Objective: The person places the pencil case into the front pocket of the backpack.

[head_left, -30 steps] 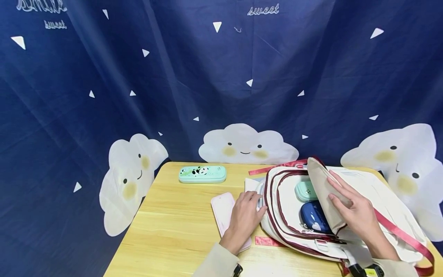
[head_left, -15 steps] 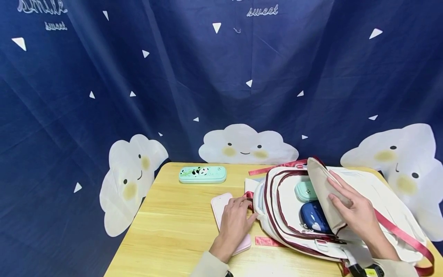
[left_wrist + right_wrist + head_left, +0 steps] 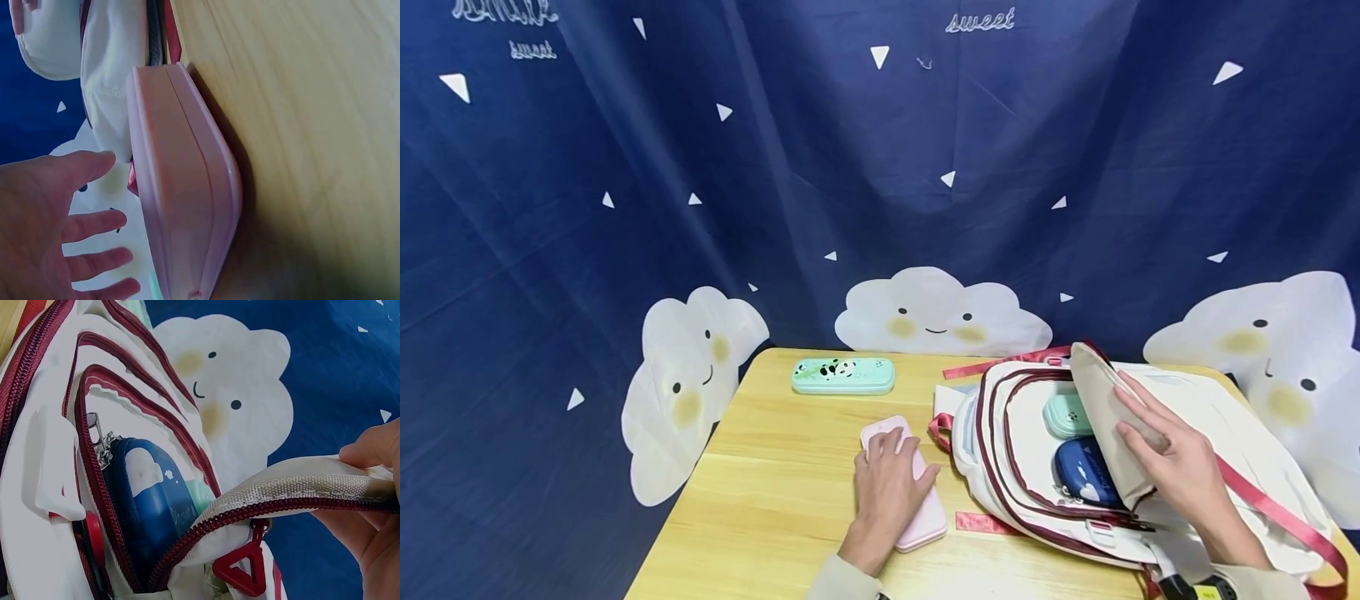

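My left hand (image 3: 887, 487) is over the pink pencil case (image 3: 928, 517), its fingers spread. In the left wrist view a gap shows between these fingers and the pink case (image 3: 181, 181), which lies flat on the table. With thumb and fingers my right hand (image 3: 1183, 467) holds up the front flap (image 3: 1108, 425) of the white backpack (image 3: 1225, 417). The right wrist view shows this flap (image 3: 294, 481), edged with a dark red zipper, between thumb and fingers. Inside the opened pocket sit a dark blue zip case (image 3: 1086, 471) and a mint green case (image 3: 1066, 415), partly hidden by the flap.
A mint pencil case with pandas (image 3: 842, 377) lies at the back of the wooden table (image 3: 760, 500). Red straps (image 3: 985, 523) stick out around the backpack. Behind the table hangs a dark blue curtain (image 3: 820, 167) with clouds.
My left hand has moved left from the backpack's edge to above the pink pencil case. The right hand still holds the flap up. The head view has shifted slightly.
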Demonstrator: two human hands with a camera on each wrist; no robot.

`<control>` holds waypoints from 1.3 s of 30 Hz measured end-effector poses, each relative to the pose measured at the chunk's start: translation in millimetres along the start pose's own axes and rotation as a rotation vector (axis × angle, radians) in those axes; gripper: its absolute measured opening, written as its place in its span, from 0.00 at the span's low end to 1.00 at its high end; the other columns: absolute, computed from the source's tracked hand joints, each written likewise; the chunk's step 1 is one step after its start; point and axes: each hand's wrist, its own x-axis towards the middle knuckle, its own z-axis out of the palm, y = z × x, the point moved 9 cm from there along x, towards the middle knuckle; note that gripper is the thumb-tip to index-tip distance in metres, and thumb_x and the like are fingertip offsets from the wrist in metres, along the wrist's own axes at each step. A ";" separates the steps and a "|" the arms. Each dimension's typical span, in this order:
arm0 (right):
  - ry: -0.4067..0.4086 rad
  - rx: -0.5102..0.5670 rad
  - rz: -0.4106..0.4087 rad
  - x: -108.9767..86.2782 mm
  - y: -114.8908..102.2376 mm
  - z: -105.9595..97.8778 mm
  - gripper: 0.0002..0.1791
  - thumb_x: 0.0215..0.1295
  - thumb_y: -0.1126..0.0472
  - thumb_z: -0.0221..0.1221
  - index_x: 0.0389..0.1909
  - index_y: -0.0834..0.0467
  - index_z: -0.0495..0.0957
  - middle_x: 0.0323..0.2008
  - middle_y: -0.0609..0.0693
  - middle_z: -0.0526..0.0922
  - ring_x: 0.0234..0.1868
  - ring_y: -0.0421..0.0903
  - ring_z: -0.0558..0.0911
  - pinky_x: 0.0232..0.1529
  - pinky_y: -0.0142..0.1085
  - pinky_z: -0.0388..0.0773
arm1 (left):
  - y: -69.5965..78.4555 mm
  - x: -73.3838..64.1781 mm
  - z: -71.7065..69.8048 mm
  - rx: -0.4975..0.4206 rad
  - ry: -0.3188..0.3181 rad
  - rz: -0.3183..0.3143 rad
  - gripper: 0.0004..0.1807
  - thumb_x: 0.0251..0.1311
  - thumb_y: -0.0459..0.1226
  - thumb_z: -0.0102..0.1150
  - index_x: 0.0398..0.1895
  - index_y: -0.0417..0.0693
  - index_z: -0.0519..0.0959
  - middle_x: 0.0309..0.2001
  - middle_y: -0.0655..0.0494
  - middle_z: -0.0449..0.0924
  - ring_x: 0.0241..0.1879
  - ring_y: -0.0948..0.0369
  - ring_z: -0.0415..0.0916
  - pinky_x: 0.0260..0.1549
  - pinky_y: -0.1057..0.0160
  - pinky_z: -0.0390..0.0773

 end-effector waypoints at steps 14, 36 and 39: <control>0.003 0.001 -0.001 -0.3 -0.7 0.3 0.32 0.65 0.77 0.69 0.71 0.57 0.82 0.78 0.39 0.75 0.75 0.17 0.66 0.68 0.09 0.59 | -2.7 -9.4 19.8 -0.008 -0.163 -0.083 0.40 0.66 0.68 0.62 0.75 0.61 0.78 0.83 0.42 0.63 0.78 0.38 0.66 0.61 0.31 0.79; 0.008 0.004 -0.002 -0.9 -2.0 -0.4 0.32 0.66 0.76 0.69 0.71 0.58 0.82 0.78 0.41 0.75 0.75 0.17 0.66 0.69 0.10 0.59 | -29.4 5.8 26.7 -0.110 -0.228 0.107 0.37 0.66 0.53 0.65 0.79 0.56 0.75 0.81 0.43 0.67 0.81 0.39 0.63 0.70 0.35 0.75; 0.013 0.002 -0.008 -1.0 -2.7 -1.0 0.32 0.65 0.77 0.69 0.71 0.59 0.82 0.78 0.42 0.76 0.75 0.17 0.66 0.68 0.09 0.59 | -34.5 9.6 29.5 -0.113 -0.287 0.165 0.37 0.68 0.53 0.62 0.80 0.58 0.73 0.83 0.45 0.64 0.83 0.41 0.60 0.72 0.36 0.73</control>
